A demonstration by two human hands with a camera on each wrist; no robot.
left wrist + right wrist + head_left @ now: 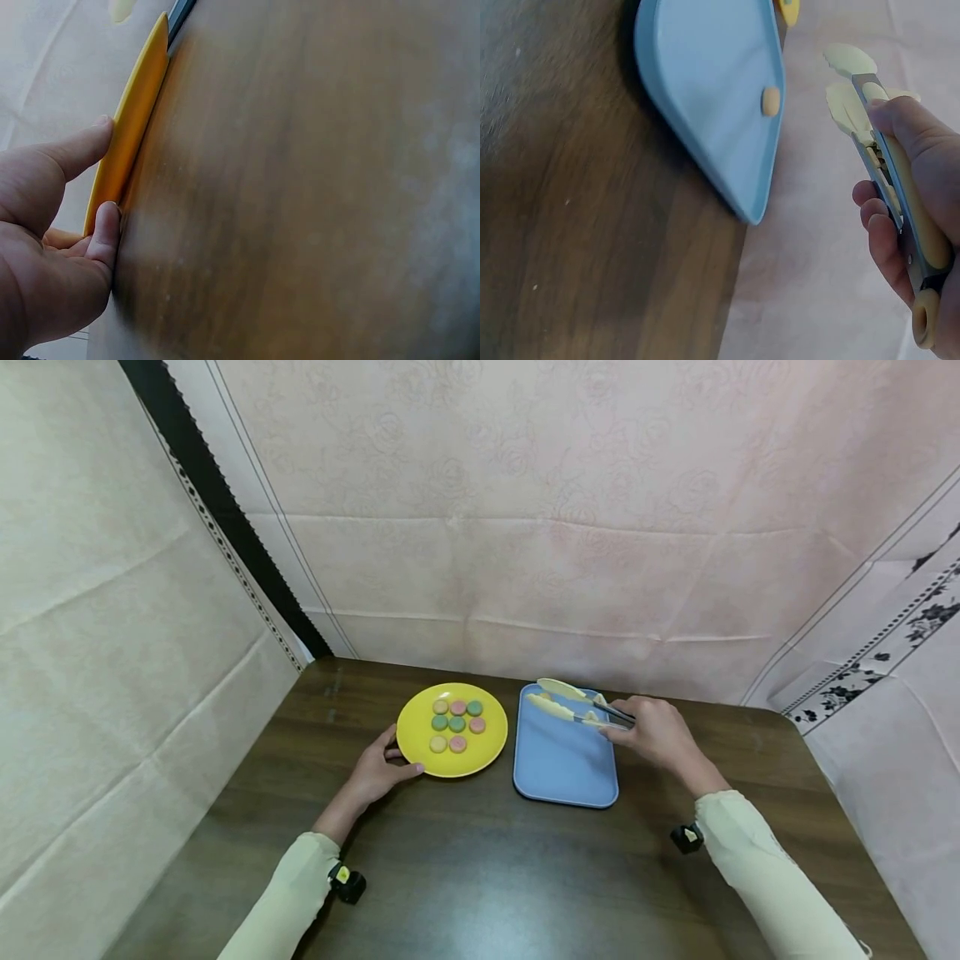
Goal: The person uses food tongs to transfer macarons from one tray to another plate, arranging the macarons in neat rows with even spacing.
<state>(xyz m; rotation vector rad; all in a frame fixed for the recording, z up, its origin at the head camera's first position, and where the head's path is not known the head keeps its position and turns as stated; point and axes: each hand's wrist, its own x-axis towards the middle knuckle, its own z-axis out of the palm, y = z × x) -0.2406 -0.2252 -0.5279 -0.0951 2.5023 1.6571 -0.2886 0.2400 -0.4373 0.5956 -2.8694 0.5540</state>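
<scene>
My left hand (377, 768) grips the left rim of a yellow plate (491, 750), thumb near its front edge; the left wrist view shows thumb and fingers at the rim. Several small round macaron-like discs (457, 724) in pink, green and cream lie in rows on the plate. Held in my right hand (654, 732) are metal tongs (889, 165) with cream tips, the tips spread apart above the far end of a blue tray (562, 772). One cream disc (771, 101) rests on the tray near its far edge, with nothing between the tong tips.
Plate and tray stand side by side, a narrow gap between them, near the far edge of a dark wooden table (442, 860). Pale patterned cloth (525, 568) hangs right behind that edge, and more cloth hangs at the left and right sides.
</scene>
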